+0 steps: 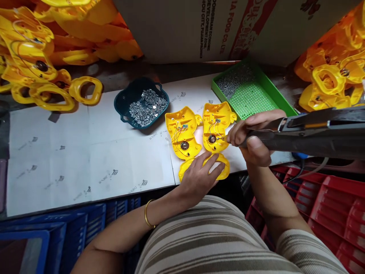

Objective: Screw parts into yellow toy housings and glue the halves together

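Note:
My right hand (253, 135) is wrapped round a dark power screwdriver (313, 133), whose tip points left at the speaker area of the right yellow shell (218, 114). Beside it lies the left yellow shell (182, 125), open side up, with a small circuit board, thin wires and a round speaker inside. My left hand (201, 173) rests with its fingers apart on the yellow ring-shaped parts (225, 167) below the two shells.
A dark teal basin (122, 104) of shiny metal pieces stands behind left, a green tray (273, 95) of small screws behind right. Yellow parts (85, 91) pile at both sides. A cardboard box (171, 30) stands behind; blue crates (76, 224) and red crates (327, 205) flank my body.

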A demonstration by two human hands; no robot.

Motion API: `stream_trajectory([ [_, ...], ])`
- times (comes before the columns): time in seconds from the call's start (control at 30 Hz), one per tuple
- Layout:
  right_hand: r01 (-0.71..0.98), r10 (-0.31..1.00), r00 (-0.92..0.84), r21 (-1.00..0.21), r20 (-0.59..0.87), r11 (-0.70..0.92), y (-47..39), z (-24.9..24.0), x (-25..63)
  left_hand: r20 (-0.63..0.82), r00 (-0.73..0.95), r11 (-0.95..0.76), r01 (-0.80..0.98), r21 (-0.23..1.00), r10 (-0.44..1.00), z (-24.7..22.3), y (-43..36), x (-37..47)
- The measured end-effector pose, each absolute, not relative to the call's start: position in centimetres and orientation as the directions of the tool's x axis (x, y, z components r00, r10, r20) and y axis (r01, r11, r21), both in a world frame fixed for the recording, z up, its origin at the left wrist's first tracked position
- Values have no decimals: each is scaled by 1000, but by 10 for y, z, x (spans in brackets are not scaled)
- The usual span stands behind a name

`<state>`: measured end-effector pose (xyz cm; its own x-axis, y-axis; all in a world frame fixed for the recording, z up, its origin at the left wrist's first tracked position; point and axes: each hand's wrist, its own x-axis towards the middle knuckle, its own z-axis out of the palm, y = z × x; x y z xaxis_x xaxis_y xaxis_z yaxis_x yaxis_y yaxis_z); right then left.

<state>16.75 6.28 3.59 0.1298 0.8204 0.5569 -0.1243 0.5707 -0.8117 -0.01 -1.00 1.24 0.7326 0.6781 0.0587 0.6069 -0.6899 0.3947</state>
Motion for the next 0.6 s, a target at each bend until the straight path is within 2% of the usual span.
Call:
stream_trajectory([
  [0.2, -137, 848, 113, -837, 518, 530, 66, 28, 170, 67, 725, -684, 611, 399, 686, 6, -12, 2],
  [0.33, -219, 813, 25, -790, 582, 572, 69, 27, 170, 95, 706, -681, 625, 381, 702, 2, -15, 2],
  [0.47, -298, 788, -51, -763, 613, 574, 73, 26, 168, 190, 697, -708, 601, 370, 691, -4, -17, 1],
  [0.53, -277, 797, -66, -779, 600, 563, 74, 23, 170, 255, 695, -734, 583, 348, 672, -5, -18, 0],
  [0.6, -211, 852, -96, -847, 515, 488, 73, 20, 174, 298, 691, -751, 580, 315, 659, -5, -18, -1],
])
